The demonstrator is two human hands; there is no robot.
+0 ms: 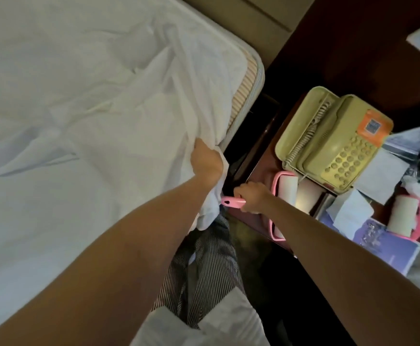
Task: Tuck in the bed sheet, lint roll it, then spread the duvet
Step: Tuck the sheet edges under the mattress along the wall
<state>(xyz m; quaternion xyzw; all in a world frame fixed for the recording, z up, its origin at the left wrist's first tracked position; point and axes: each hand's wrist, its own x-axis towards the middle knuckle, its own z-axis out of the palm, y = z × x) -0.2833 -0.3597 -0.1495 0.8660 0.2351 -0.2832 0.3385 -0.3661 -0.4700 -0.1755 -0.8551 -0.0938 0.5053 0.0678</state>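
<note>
My left hand (205,163) had its fingers clamped on a bunched sheet (79,121) at the mattress (241,96) corner. My right hand (252,196) was curled tight round the lint roller (287,189) handle, at the nightstand (266,151) edge beside the phone (334,141).

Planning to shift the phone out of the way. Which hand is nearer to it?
Right. The right hand grips a pink lint roller on the nightstand, close beside the phone. The left hand is farther off, gripping the sheet at the mattress corner.
</note>
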